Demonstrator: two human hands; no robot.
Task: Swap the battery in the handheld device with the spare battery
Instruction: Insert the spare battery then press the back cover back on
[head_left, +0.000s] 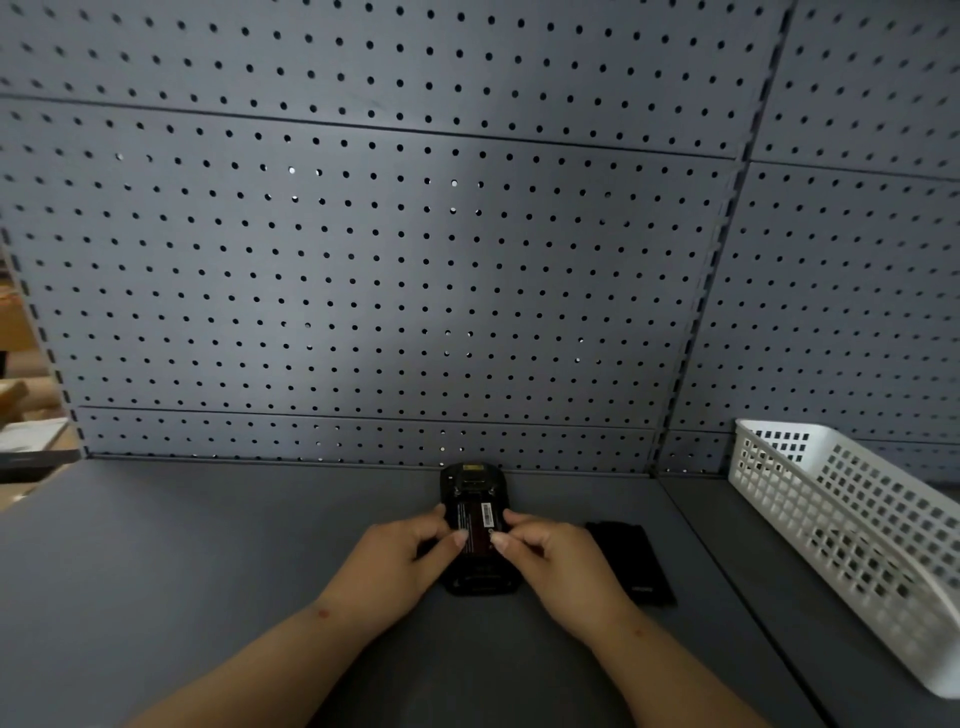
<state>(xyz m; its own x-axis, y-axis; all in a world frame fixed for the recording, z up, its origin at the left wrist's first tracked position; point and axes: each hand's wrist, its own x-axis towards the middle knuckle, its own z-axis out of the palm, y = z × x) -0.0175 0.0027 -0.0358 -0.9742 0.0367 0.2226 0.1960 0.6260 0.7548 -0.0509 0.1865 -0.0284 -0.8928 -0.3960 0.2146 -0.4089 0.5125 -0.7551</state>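
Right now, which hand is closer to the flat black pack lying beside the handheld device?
Right. The right hand lies just left of the pack, almost touching; the left hand is across the device.

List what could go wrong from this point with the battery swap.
1. Both thumbs press the battery in the handheld device; uneven pressure from the left hand or right hand might jam it.
2. The black flat piece by the right wrist could get knocked along the shelf.

Grey shelf surface (208, 571), matte, bounded at rear by a perforated back panel (363, 260); lying on it: handheld device (475, 499) face down at centre; black flat battery (631, 561) just right of it (label illegible); white perforated basket (841, 530) far right
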